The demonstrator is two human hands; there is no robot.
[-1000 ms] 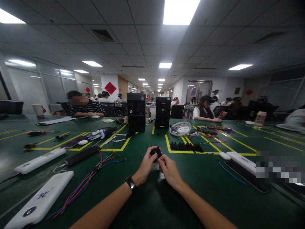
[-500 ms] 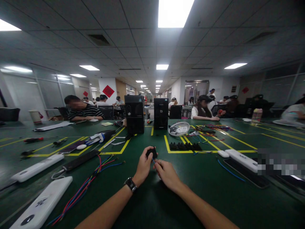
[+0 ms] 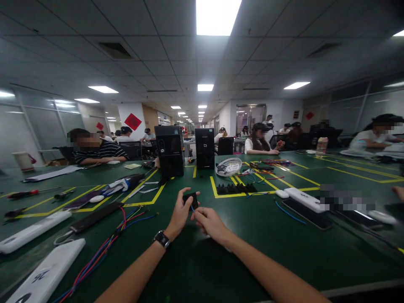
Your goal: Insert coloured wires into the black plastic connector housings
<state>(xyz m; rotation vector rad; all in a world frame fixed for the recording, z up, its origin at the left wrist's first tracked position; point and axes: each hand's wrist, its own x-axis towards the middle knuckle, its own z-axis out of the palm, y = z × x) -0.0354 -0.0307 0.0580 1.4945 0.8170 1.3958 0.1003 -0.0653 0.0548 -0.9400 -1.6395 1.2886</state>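
Above the green table, my left hand is closed on a small black block-shaped part, thumb across its near side. A short length of blue wire shows at the part, between the two hands. My right hand pinches this wire just below the part; its fingertips partly hide it. Whether the wire's far end sits inside the part cannot be made out. Left of my hands lies a bundle of red, blue and yellow-green wires. Beyond them stands a row of similar black parts.
Two black computer towers stand ahead, with a white basket to their right. White power banks and dark phones lie at both sides. A loose blue wire rests at right. Screwdrivers lie left. Co-workers sit around.
The camera has turned a little to the right, so the scene sits further left. My hands keep the same hold; the black part appears slightly turned, with its face more visible.
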